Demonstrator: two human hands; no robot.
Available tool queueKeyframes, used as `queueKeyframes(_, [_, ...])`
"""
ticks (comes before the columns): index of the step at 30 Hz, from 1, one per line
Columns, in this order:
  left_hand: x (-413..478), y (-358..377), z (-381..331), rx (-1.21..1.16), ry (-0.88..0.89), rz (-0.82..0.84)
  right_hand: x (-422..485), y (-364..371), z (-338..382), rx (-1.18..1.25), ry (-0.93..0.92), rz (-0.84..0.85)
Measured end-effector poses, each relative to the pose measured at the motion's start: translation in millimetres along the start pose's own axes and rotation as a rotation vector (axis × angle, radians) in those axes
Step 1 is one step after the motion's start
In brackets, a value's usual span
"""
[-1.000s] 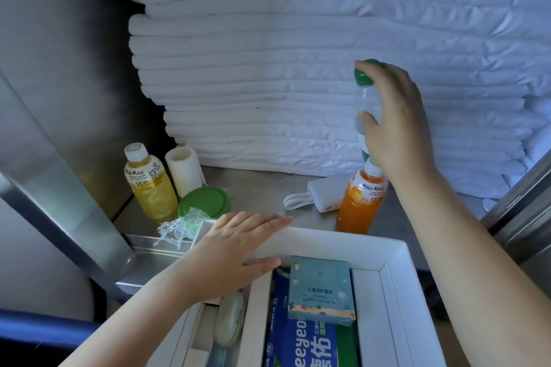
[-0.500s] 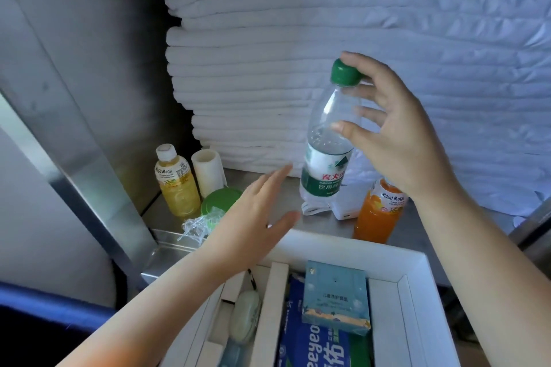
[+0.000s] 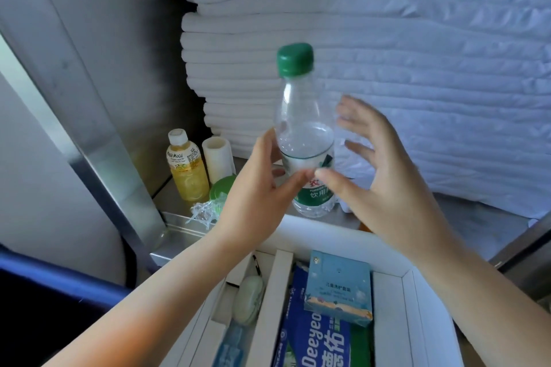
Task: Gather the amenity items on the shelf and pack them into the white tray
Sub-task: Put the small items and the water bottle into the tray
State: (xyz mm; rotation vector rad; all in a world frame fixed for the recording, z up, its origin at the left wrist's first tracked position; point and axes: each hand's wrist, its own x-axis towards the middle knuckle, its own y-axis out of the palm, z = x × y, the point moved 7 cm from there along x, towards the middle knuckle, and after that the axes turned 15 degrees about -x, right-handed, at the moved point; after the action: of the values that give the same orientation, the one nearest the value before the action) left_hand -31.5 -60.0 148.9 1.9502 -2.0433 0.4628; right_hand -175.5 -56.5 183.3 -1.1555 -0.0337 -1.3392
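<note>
A clear water bottle (image 3: 304, 134) with a green cap and green label is held upright in the air above the far rim of the white tray (image 3: 322, 229). My left hand (image 3: 262, 188) grips its middle, thumb in front and fingers behind. My right hand (image 3: 375, 170) is just right of the bottle with spread fingers, and only its thumb tip is at the label. The tray holds a light blue box (image 3: 337, 286), a blue tissue pack (image 3: 316, 343) and a pale green oval case (image 3: 249, 301).
On the metal shelf at the left stand a yellow juice bottle (image 3: 186, 167), a white roll (image 3: 217, 158), a green lid (image 3: 222, 188) and crumpled plastic wrap (image 3: 204, 211). A tall stack of white linen (image 3: 387, 39) fills the back. A metal post (image 3: 98, 158) runs along the left.
My right hand lifted the water bottle off the shelf and brought it left toward the tray. My left hand rose from the tray rim and took hold of it; the right hand's fingers opened.
</note>
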Motion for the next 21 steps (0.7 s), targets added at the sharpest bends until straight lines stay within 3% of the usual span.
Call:
queueKeyframes(4, [-10.4, -2.2, -3.7, -0.216, -0.045, -0.035, -23.1, 10.3, 2.6, -0.196, -0.086, 0.062])
queueKeyframes(7, [-21.0, 4.5, 2.5, -0.296, -0.106, -0.011, -29.9, 10.9, -0.5, -0.184, -0.054, 0.073])
queueKeyframes(17, [-38.4, 2.3, 22.3, -0.263, -0.24, 0.036, -47.6, 20.1, -7.2, -0.136, 0.006, 0.162])
queueKeyframes(21, [-41.1, -1.7, 24.5, -0.248, -0.294, 0.13, -51.8, 21.2, -14.1, -0.103, -0.015, 0.214])
